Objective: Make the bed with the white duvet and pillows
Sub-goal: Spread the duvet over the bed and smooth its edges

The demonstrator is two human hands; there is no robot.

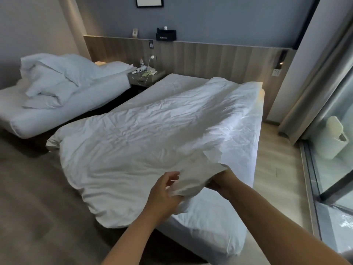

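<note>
Left hand (164, 190): fingers curled, gripping a bunched fold of the white duvet (145, 138) at its near edge, thumb side up. Right hand (219, 181): just to the right of the left hand, tucked under the same raised fold and holding it; its fingers are largely hidden by the cloth, so the exact grip cannot be confirmed beyond contact and a hold from below. Both forearms reach in from the near side. Beyond the hands, the duvet lies crumpled and skewed across the bed (210, 222), bunched toward the left edge and overhanging it, with the far end short of the headboard (210, 54). Below and to the right of the hands the bare mattress corner is exposed. Far left of the hands, a second bed (38, 121) carries a heap of white pillows (63, 77) and bedding. Between the two beds, at the far end, stands a bedside bench (147, 75) with small items and a cable on it. To the right of the hands: light wood floor (277, 159), a curtain (305, 83) and a glass door (336, 169).
</note>
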